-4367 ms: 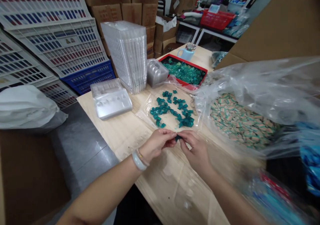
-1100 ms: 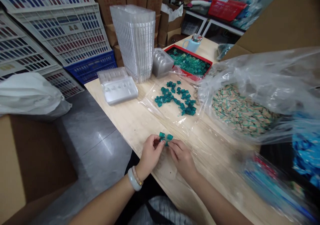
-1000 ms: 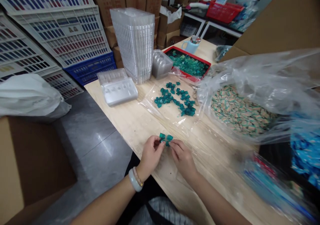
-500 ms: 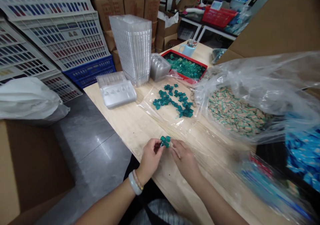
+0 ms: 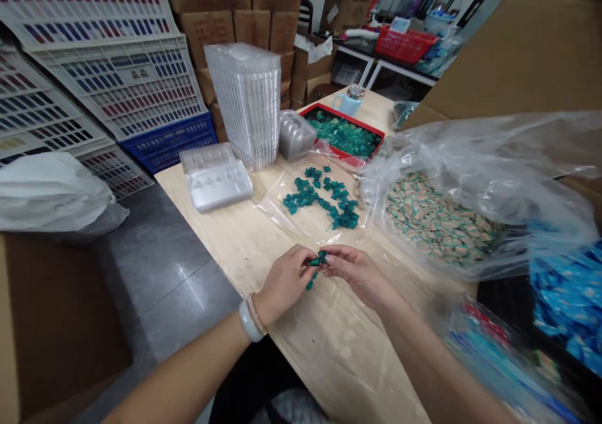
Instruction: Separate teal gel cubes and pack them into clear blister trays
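On the far left is a white bag (image 5: 51, 207), and next to it a blue crate (image 5: 169, 143). On the wooden table (image 5: 324, 361) sit a see-through plastic tray (image 5: 219, 189) and a tall stack of trays (image 5: 244, 107). The left hand (image 5: 285, 284) is curled, and its fingers pinch small green pieces (image 5: 317, 260). The right hand (image 5: 360, 275) reaches in from the other side and pinches them too. So the pieces are right between the two hands, just above the table. One green bit (image 5: 309, 284) hangs below them. Farther up, a plastic sheet (image 5: 277, 214) has more green pieces on it. On the right is a big plastic bag (image 5: 475, 185) of green and tan pieces.
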Demonstrator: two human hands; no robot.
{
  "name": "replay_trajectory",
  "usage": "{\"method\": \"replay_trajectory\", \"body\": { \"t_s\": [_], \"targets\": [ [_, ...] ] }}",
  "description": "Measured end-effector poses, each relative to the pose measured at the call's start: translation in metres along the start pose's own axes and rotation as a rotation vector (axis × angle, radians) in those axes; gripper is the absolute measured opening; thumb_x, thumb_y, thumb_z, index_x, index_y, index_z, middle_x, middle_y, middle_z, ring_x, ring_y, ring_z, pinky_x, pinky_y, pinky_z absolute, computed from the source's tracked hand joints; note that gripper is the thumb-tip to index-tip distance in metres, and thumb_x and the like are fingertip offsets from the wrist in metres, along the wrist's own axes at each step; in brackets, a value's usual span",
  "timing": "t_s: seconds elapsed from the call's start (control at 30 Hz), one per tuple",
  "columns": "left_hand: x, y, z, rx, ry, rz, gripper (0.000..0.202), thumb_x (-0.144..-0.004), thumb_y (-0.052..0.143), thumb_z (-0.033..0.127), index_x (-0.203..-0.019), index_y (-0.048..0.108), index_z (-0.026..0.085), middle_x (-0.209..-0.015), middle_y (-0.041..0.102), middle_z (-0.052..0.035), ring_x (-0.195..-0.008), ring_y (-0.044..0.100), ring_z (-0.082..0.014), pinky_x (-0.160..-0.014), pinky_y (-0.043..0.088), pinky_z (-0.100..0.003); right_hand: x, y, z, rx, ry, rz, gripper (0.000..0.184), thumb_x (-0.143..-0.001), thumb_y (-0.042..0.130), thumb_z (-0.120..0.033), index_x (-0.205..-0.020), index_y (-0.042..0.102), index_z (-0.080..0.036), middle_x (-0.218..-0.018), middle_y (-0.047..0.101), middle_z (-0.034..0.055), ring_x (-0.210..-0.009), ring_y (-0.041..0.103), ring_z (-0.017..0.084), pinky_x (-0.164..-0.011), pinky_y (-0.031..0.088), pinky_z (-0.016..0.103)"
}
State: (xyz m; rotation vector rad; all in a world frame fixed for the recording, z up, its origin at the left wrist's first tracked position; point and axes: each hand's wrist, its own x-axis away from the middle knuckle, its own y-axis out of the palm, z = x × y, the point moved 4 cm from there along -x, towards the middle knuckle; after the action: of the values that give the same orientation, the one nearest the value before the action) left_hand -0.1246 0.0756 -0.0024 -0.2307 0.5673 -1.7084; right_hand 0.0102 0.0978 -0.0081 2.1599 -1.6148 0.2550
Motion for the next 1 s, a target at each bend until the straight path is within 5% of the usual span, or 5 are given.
{"method": "replay_trajectory", "body": {
  "t_s": [0.13,0.23,0.47,0.67,1.0],
  "targets": [
    [-0.039,-0.002,-0.003,-0.033,0.000,0.013,0.006,-0.072,0.053,0.016,-0.078,0.056,0.017,-0.075,0.056,-0.0011,-0.071,0.051,-0.0132,-0.068,0.041,-0.027,-0.032,-0.025,-0.011,0.127,-0.186,0.279,0.017,-0.060,0.061,-0.024,-0.074,0.060,-0.014,-0.057,0.058,-0.0016,-0.048,0.054,0.010,-0.050,0.045,0.026],
    [-0.060,-0.001,-0.019,0.245,-0.233,-0.016,0.004,-0.069,0.057,0.017,-0.071,0.055,0.015,-0.064,0.055,0.0001,-0.061,0.051,-0.0111,-0.060,0.042,-0.025,-0.054,-0.049,-0.020,0.404,-0.417,0.507,0.019,-0.066,0.049,-0.025,-0.076,0.061,-0.014,-0.057,0.056,0.0000,-0.049,0.053,0.012,-0.050,0.045,0.029],
    [-0.055,0.008,-0.034,1.094,-0.695,-0.193,0.014,-0.072,0.059,0.024,-0.080,0.060,0.013,-0.076,0.063,-0.0046,-0.060,0.057,-0.0079,-0.056,0.046,-0.019,-0.062,-0.039,-0.037,0.830,-0.635,0.479,0.025,-0.064,0.054,-0.013,-0.085,0.066,-0.018,-0.084,0.060,0.0071,-0.082,0.053,0.020,-0.079,0.041,0.038],
    [-0.039,0.001,-0.017,0.815,-0.512,-0.121,0.022,-0.069,0.056,0.012,-0.091,0.063,0.012,-0.086,0.066,-0.0049,-0.071,0.060,-0.0112,-0.072,0.048,-0.026,-0.009,0.015,-0.039,1.040,-0.705,0.111,0.018,-0.078,0.046,-0.016,-0.082,0.063,-0.021,-0.077,0.061,0.0032,-0.073,0.057,0.015,-0.067,0.047,0.029],
    [0.092,-0.001,-0.012,-0.229,-0.015,-0.076,0.025,-0.076,0.048,0.013,-0.098,0.059,0.019,-0.095,0.060,-0.0067,-0.093,0.051,-0.0201,-0.085,0.041,-0.041,0.059,0.037,0.053,1.074,-0.784,0.255,0.020,-0.078,0.042,-0.008,-0.085,0.058,-0.018,-0.082,0.062,0.0071,-0.079,0.058,0.017,-0.070,0.050,0.032]
  ]
}}
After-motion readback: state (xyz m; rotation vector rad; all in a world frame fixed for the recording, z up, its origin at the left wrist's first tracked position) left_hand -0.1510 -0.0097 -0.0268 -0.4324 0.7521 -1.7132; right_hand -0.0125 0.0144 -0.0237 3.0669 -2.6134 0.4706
